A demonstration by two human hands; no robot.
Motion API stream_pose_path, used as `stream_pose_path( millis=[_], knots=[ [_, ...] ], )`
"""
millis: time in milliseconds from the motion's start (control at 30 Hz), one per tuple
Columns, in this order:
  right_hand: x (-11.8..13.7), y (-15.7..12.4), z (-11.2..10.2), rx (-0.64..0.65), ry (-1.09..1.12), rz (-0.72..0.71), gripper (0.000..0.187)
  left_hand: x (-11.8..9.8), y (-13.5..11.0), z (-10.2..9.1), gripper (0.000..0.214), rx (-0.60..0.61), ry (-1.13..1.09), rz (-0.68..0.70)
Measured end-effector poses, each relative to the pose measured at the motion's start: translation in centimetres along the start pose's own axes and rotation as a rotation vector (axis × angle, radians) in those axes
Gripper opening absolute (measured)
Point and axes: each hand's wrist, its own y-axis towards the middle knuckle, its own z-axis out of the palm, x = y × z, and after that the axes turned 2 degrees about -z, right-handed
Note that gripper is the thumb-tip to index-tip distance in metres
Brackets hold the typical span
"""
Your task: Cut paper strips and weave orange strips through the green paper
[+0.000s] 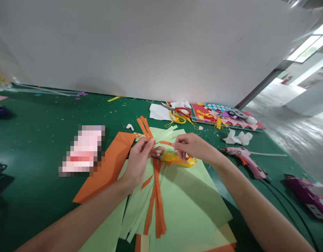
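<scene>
Thumb and fingertips of my left hand (139,154) are pinched near one end of a narrow orange paper strip (166,142). My right hand (187,145) pinches the other end, so the strip spans the gap between both hands. Just below them lies a yellow-handled tool (174,160); fingers and paper partly hide it, and I cannot tell its kind. Long orange strips (156,199) lie in a bundle under my left hand, over light green strips (137,213) and light green paper sheets (193,196).
An orange sheet (109,171) and a blurred-out pinkish object (84,150) lie left. Behind are a white earbud (130,126), red-handled scissors (184,111) and a red board with craft pieces (258,122). A pink glue gun (242,157), tissue (237,137) and purple device (308,196) lie right.
</scene>
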Motion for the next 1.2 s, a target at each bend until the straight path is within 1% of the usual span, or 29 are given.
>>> stream_pose_path(
  millis=[100, 333, 467, 667, 867, 933, 1100, 1200],
  knots=[
    [0.1, 0.0, -0.1, 0.026, 0.024, -0.011, 0.019, 0.0, 0.0, 0.0, 0.022, -0.005, 0.024, 0.007],
    [0.5, -0.3, -0.3, 0.164, 0.149, -0.007, 0.018, 0.0, -0.1, -0.1, 0.023, -0.011, 0.091, 0.041],
    [0.5, -0.3, -0.5, 0.191, 0.189, -0.018, 0.017, 0.1, 0.0, -0.2, 0.022, -0.001, 0.108, 0.055],
    [0.3, -0.1, -0.5, 0.199, 0.177, -0.010, 0.019, 0.4, 0.1, -0.3, 0.021, 0.000, 0.122, 0.061],
    [0.3, 0.1, 0.1, 0.258, 0.199, 0.034, 0.012, 0.3, 0.0, -0.3, 0.020, 0.013, 0.115, 0.062],
    [0.3, 0.1, 0.2, 0.249, 0.205, 0.043, 0.013, 0.2, 0.0, -0.2, 0.020, 0.016, 0.107, 0.064],
    [0.4, 0.1, 0.4, 0.194, 0.199, 0.055, 0.020, 0.1, -0.1, -0.2, 0.021, 0.002, 0.103, 0.057],
    [0.4, 0.1, 0.4, 0.170, 0.184, 0.064, 0.019, 0.2, -0.1, -0.1, 0.021, -0.013, 0.120, 0.057]
  ],
)
